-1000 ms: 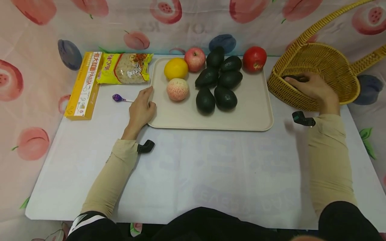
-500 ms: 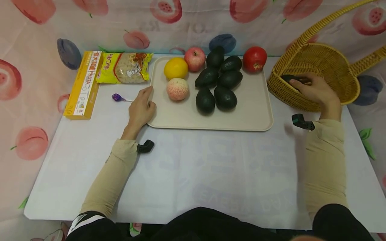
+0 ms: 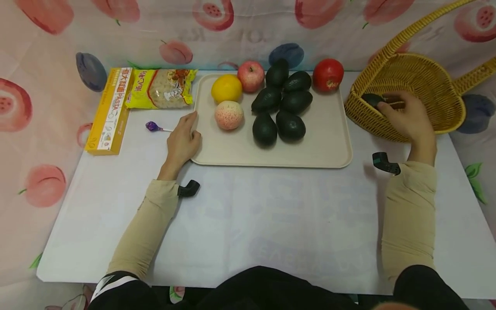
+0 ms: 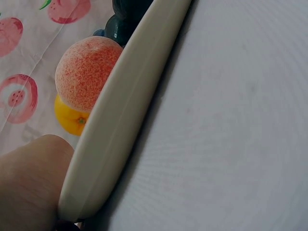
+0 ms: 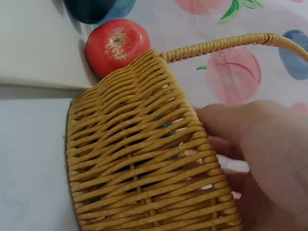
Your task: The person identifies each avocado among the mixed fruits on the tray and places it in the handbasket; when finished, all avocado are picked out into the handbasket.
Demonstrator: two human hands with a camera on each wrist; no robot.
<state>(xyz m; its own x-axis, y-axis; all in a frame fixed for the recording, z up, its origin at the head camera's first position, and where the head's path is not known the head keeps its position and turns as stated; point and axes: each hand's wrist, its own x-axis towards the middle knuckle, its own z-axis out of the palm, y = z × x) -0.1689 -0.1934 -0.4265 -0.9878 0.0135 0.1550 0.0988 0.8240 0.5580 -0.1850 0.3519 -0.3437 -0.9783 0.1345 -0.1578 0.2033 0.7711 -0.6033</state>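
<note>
My left hand [image 3: 182, 140] rests along the left rim of the beige tray [image 3: 321, 148], fingers nearly straight. Purple-wrapped, a lollipop [image 3: 153, 126] lies just left of it, its stick reaching toward the hand. Inside the yellow wicker basket [image 3: 366, 116] is my right hand [image 3: 410, 114], its thumb and fingers parted. One dark green avocado [image 3: 372, 100] sits in the basket, right at the fingertips. The right wrist view has the weave hiding most of that hand's fingers. Several avocados [image 3: 265, 129] lie in the tray's middle.
On the tray are an orange [image 3: 226, 88], a speckled peach [image 3: 229, 115], an apple [image 3: 251, 76] and a red pomegranate-like fruit [image 3: 327, 75]. A pasta box [image 3: 110, 112] and a noodle bag [image 3: 162, 88] lie at left. The basket's tall handle [image 3: 407, 34] arches up.
Inside the basket, my right hand has shifted slightly back from the avocado, which now shows more beyond the fingertips; its forearm swung left. My left hand stays on the tray rim.
</note>
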